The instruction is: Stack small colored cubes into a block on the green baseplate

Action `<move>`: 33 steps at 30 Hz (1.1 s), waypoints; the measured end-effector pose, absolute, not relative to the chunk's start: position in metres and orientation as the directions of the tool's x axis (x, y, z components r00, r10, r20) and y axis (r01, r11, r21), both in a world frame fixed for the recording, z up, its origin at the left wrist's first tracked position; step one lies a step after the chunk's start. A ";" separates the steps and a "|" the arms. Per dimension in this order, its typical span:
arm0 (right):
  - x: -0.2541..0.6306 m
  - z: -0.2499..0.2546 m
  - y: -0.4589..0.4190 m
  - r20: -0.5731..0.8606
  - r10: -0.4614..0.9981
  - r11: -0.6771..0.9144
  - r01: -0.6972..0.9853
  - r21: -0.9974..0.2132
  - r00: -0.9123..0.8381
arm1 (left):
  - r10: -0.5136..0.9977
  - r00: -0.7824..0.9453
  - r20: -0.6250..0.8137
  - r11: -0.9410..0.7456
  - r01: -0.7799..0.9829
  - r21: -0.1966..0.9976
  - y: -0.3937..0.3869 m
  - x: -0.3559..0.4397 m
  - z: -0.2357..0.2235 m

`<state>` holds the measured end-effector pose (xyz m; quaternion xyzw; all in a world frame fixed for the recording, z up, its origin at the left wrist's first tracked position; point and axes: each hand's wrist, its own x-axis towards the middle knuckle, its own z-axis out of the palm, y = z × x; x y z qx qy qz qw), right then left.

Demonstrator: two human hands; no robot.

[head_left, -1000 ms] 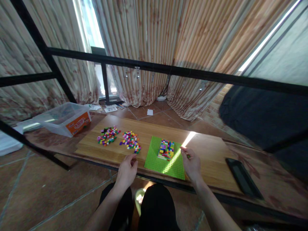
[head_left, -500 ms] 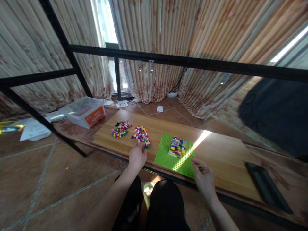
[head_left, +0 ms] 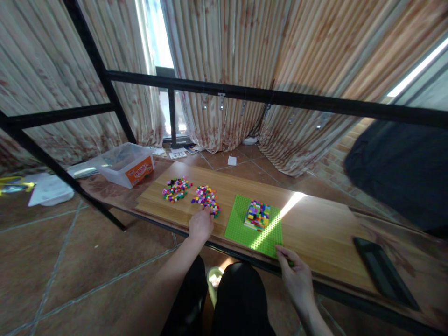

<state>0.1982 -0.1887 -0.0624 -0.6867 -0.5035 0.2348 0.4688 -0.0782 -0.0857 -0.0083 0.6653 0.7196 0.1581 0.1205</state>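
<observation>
My left hand (head_left: 202, 224) reaches to the near end of a pile of small colourful toy bricks (head_left: 206, 195), its fingertips bent together among them. Whether a brick is between those fingers cannot be made out. Right of it lies a green studded baseplate (head_left: 238, 215), bearing a square, multicoloured brick build (head_left: 258, 215). My right hand (head_left: 294, 270) is at the baseplate's near right corner, fingers curled closed. Something small and green shows by its fingers, too small to name. A second pile of loose bricks (head_left: 177, 189) lies farther left.
The wooden board (head_left: 322, 224) rests on a low bench with a black metal frame (head_left: 210, 88) behind. A clear plastic bin (head_left: 122, 163) with an orange label stands at the left end. A dark flat tray-like object (head_left: 385, 273) lies at the right. Below is a pale green container (head_left: 212, 284).
My right hand has moved down towards the baseplate's near corner, its fingers still closed. My left hand stays at the brick pile with little movement. The camera view has shifted slightly.
</observation>
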 end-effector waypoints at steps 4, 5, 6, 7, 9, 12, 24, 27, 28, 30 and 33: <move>0.195 -0.060 -0.191 0.140 0.919 -0.050 0.461 -0.886 0.368 | 0.996 -0.082 0.023 0.068 0.929 0.364 -0.085 -0.075 -0.008; 0.194 -0.059 -0.192 0.136 0.920 -0.052 0.458 -0.887 0.367 | 0.997 -0.079 0.023 0.065 0.931 0.360 -0.085 -0.074 -0.008; 0.192 -0.058 -0.192 0.135 0.920 -0.052 0.455 -0.889 0.368 | 0.997 -0.076 0.026 0.062 0.932 0.356 -0.084 -0.074 -0.009; 0.191 -0.057 -0.193 0.137 0.920 -0.049 0.452 -0.890 0.368 | 0.997 -0.075 0.030 0.060 0.933 0.354 -0.083 -0.074 -0.009; 0.189 -0.054 -0.193 0.148 0.918 -0.035 0.447 -0.894 0.367 | 0.996 -0.082 0.042 0.061 0.931 0.359 -0.081 -0.075 -0.011; 0.182 -0.046 -0.194 0.167 0.914 -0.010 0.432 -0.902 0.369 | 0.992 -0.099 0.079 0.056 0.901 0.430 -0.080 -0.080 -0.013; 0.102 0.023 -0.195 0.121 0.965 0.099 0.104 -0.990 0.234 | 0.956 0.264 0.131 -0.211 0.301 0.930 -0.168 -0.035 0.036; 0.105 0.030 -0.194 0.132 0.962 0.113 0.089 -0.990 0.240 | 0.951 0.272 0.144 -0.232 0.326 0.916 -0.170 -0.030 0.046; 0.107 0.031 -0.194 0.133 0.962 0.113 0.096 -0.989 0.238 | 0.949 0.277 0.149 -0.240 0.334 0.911 -0.170 -0.029 0.049; 0.112 0.032 -0.195 0.129 0.963 0.110 0.093 -0.990 0.238 | 0.943 0.292 0.157 -0.257 0.345 0.902 -0.169 -0.027 0.053; 0.116 0.033 -0.197 0.094 0.964 0.092 0.022 -0.996 0.248 | 0.937 0.307 0.165 -0.273 0.353 0.895 -0.171 -0.021 0.055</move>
